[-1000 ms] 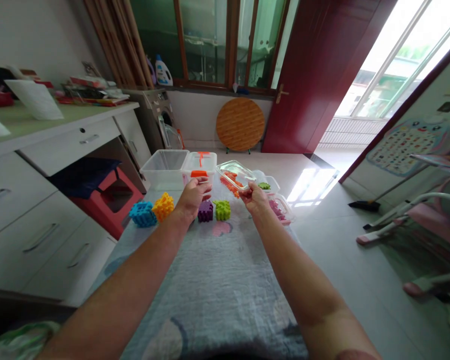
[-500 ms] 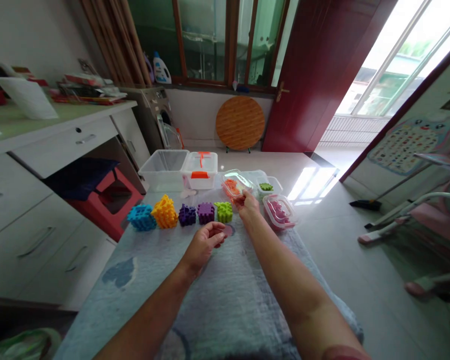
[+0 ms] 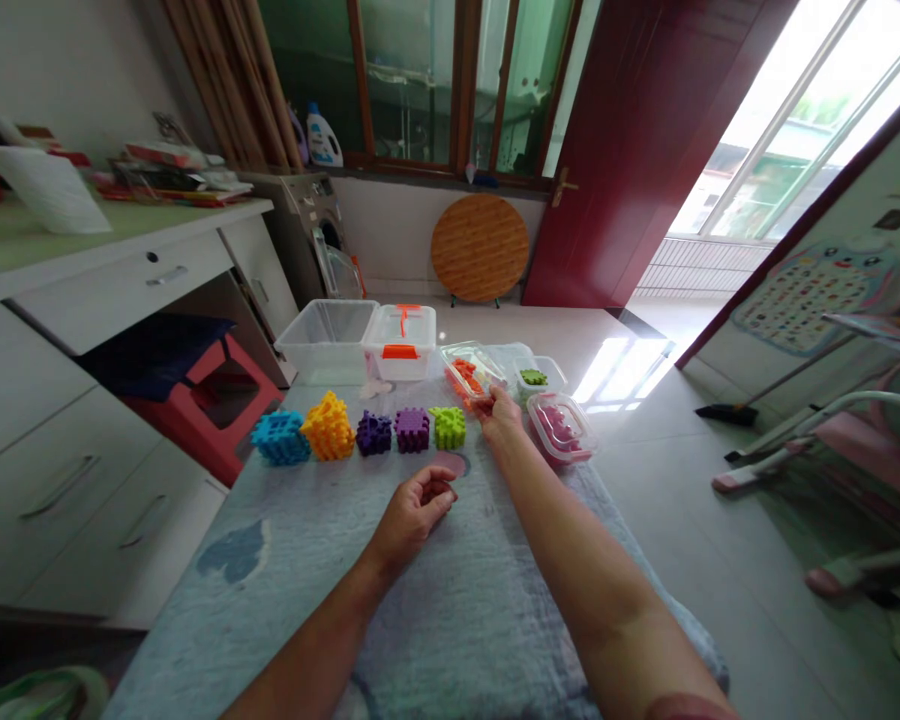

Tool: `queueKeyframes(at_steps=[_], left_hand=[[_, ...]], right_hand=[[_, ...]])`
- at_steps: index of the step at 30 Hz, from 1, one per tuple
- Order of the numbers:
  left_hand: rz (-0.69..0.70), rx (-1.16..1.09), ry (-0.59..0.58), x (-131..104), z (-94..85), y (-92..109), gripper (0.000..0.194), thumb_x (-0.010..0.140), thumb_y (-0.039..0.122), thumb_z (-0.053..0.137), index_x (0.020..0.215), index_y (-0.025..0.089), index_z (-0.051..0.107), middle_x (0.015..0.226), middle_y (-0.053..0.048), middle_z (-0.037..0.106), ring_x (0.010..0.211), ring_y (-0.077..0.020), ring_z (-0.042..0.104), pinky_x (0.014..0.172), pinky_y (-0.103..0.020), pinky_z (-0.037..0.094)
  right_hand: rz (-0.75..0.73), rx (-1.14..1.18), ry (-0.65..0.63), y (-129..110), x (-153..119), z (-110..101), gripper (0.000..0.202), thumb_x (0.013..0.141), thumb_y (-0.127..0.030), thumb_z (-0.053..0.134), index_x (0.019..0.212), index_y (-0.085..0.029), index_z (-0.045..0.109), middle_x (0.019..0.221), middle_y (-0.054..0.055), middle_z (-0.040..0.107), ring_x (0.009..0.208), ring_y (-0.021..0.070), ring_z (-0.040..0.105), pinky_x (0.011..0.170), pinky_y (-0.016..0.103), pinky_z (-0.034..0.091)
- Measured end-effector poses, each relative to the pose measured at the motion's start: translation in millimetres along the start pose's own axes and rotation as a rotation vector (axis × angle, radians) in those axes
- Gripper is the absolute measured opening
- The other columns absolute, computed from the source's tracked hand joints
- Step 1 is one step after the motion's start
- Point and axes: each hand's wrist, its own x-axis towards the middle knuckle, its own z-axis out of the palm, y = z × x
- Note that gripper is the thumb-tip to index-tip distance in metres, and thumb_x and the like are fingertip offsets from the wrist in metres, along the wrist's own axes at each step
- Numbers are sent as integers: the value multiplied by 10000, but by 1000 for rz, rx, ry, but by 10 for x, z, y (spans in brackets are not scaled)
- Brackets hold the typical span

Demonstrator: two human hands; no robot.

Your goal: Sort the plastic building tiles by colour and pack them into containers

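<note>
My right hand (image 3: 501,412) grips the near edge of a clear container (image 3: 474,372) with orange pieces in it. Over the cloth-covered table (image 3: 450,590), my left hand (image 3: 420,505) has its fingers curled, and what they hold, if anything, is hidden. Beyond it stands a row of foam-like cubes: light blue (image 3: 280,437), yellow (image 3: 328,427), dark purple (image 3: 374,433), purple (image 3: 412,429) and lime green (image 3: 448,428). To the right of my right hand sits a lidded container (image 3: 561,428) with pink pieces.
A large clear bin (image 3: 328,345) and a white lidded box (image 3: 400,345) with orange latches stand at the table's far edge. A small container (image 3: 552,374) with a green piece is at the far right. A red stool (image 3: 229,400) stands left of the table.
My left hand has moved slightly down, nearer to me. My right hand has shifted a little to the right, still at the orange pieces' container.
</note>
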Motion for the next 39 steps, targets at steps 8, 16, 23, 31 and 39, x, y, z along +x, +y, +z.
queueKeyframes(at_steps=[8,16,23,31,39], left_hand=[[-7,-16,-59,-23,-55,44,319,737,319,719,1009,182,623,769,6,598,656,-103,494,612,-218,355],[3,-7,-82,-8,-85,49,304,735,297,707,998,174,617,754,5,591,650,-103,485,619,-225,359],[-14,-26,-76,-14,-80,69,313,720,313,731,983,177,629,751,3,597,647,-106,493,617,-229,370],[-12,-77,-63,21,-80,59,323,668,299,758,947,178,650,731,4,605,645,-111,520,608,-232,398],[-49,-173,-11,69,-178,109,305,695,313,753,947,175,649,787,-17,656,664,-107,551,635,-228,430]], right_hand=[[47,82,115,93,-69,75,233,799,-200,651,679,-206,451,428,-104,503,413,76,529,529,206,548],[98,66,91,76,-160,63,180,828,-198,614,687,-190,502,462,-60,564,465,92,586,566,223,555],[59,-27,67,-104,-505,-220,175,750,-120,585,644,-193,465,424,-90,476,354,65,452,371,156,380],[15,-115,-237,-425,-493,255,102,684,-78,600,729,-164,569,523,-67,554,437,61,509,428,148,422],[153,-244,-305,-199,-191,882,122,739,-35,588,688,-141,560,514,-10,582,465,99,558,462,189,490]])
